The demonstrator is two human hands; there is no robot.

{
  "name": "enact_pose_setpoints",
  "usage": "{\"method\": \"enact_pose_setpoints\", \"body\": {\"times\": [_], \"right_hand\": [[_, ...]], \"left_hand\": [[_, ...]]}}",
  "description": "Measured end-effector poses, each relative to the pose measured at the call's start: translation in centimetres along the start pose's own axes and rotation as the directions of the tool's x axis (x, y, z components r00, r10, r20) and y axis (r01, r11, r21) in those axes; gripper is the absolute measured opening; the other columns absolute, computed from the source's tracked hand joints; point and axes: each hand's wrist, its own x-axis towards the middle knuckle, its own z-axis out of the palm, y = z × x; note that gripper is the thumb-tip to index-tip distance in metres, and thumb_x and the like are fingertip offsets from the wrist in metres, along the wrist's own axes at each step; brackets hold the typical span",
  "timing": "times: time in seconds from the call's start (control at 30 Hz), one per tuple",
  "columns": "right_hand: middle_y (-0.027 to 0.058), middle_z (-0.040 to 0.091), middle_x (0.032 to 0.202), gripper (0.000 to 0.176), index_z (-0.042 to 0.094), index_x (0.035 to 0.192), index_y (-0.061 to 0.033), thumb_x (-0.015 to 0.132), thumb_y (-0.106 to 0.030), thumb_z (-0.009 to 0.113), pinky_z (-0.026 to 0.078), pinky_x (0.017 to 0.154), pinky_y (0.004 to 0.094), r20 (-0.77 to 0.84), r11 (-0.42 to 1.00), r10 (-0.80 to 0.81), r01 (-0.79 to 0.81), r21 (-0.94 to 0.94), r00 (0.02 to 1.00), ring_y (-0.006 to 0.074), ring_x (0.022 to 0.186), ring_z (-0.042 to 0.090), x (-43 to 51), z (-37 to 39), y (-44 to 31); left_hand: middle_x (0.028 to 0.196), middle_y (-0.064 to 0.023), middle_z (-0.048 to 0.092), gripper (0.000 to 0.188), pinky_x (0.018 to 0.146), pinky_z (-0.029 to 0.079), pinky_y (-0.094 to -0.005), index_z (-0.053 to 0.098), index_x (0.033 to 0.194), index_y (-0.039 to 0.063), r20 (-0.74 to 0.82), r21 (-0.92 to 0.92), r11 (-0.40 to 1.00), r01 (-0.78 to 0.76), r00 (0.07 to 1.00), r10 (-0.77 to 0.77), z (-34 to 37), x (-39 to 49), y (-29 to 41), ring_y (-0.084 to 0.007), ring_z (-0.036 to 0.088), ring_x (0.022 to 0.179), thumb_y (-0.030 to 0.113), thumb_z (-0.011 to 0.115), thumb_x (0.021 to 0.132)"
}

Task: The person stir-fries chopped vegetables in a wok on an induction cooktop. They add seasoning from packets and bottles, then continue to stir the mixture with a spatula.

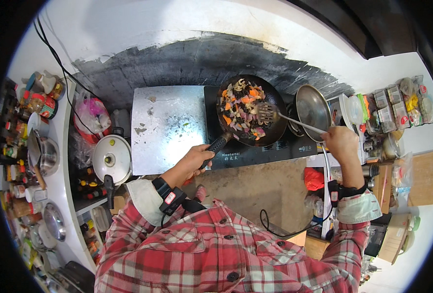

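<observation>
My left hand (191, 162) grips the black handle of a dark wok (279, 128), which sits on a black gas stove (235, 158). Chopped food (241, 106) lies in the wok: orange pieces, purplish onion, black bits that look like wood ear fungus, and pale slices. In my right hand (340, 143) is the long handle of a slotted metal spatula (300, 123). Its slotted head rests among the food on the wok's right side, hiding some of it.
A metal lid or pan (313, 111) stands tilted right of the wok. Left of the stove are a bare metal-topped surface (169, 128) and a lidded pressure cooker (112, 159). Shelves with jars (42, 104) line the left; wire baskets (394, 106) hang at right. A cable (66, 73) dangles upper left.
</observation>
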Motion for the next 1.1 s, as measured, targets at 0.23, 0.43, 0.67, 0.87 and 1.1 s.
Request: {"method": "enact_pose_setpoints", "body": {"times": [0.23, 0.43, 0.67, 0.87, 1.1], "right_hand": [[0.0243, 0.074, 0.094, 0.041, 0.077, 0.094, 0.0001, 0.087, -0.039, 0.066, 0.057, 0.085, 0.052, 0.169, 0.986, 0.123, -0.14, 0.092, 0.978, 0.0448, 0.091, 0.071, 5.8, 9.7, 3.5], [0.0256, 0.068, 0.082, 0.036, 0.073, 0.083, -0.0052, 0.09, -0.04, 0.066, 0.052, 0.073, 0.0532, 0.161, 0.751, 0.153, -0.221, 0.622, 0.975, 0.0446, 0.081, 0.068, 3.8, 19.1, -1.6], [0.018, 0.07, 0.078, 0.037, 0.07, 0.077, -0.0074, 0.092, -0.041, 0.065, 0.054, 0.07, 0.0513, -0.164, 0.962, 0.003, 0.043, 0.271, 0.987, 0.0395, 0.077, 0.07, -0.3, 8.6, 0.7], [0.0196, 0.073, 0.08, 0.036, 0.076, 0.081, -0.0054, 0.092, -0.037, 0.064, 0.058, 0.07, 0.0498, -0.053, 0.999, -0.034, 0.034, 0.0, 0.998, 0.0371, 0.076, 0.073, 3.4, 7.5, 5.6], [0.0087, 0.072, 0.075, 0.027, 0.079, 0.095, -0.005, 0.094, -0.03, 0.07, 0.051, 0.053, 0.0339, 0.327, 0.576, -0.269, -0.121, 0.809, 0.906, 0.0219, 0.056, 0.064, 2.1, 23.3, 0.1]], "left_hand": [[0.076, -0.0017, 0.06, 0.048, 0.038, 0.034, -0.0235, 0.053, 0.144, 0.011, -0.001, 0.03, 0.999, 0.024, 1.0, -0.024, -0.1, 0.2, 0.0, -0.0094, 0.05, 0.05, 0.024, 0.059, 0.098], [0.076, -0.0021, 0.061, 0.049, 0.038, 0.035, -0.0242, 0.053, 0.144, 0.01, 0.001, 0.027, 1.0, 0.011, 1.0, -0.011, -0.1, 0.0, 0.3, -0.0103, 0.05, 0.05, 0.025, 0.059, 0.098], [0.077, -0.0018, 0.061, 0.049, 0.038, 0.033, -0.0249, 0.054, 0.143, 0.011, -0.009, 0.04, 0.999, -0.004, 1.0, 0.004, 0.0, -0.4, 0.3, -0.0102, 0.05, 0.052, 0.028, 0.06, 0.098], [0.077, -0.0013, 0.061, 0.049, 0.039, 0.034, -0.0242, 0.054, 0.143, 0.01, 0.004, 0.031, 0.999, -0.011, 1.0, 0.011, 0.0, -0.2, -0.1, -0.0094, 0.049, 0.051, 0.027, 0.06, 0.097], [0.078, -0.001, 0.06, 0.049, 0.04, 0.035, -0.0236, 0.055, 0.142, 0.009, 0.01, 0.015, 1.0, -0.006, 1.0, 0.006, -0.2, 0.1, 0.0, -0.0084, 0.05, 0.052, 0.026, 0.061, 0.097]]}}
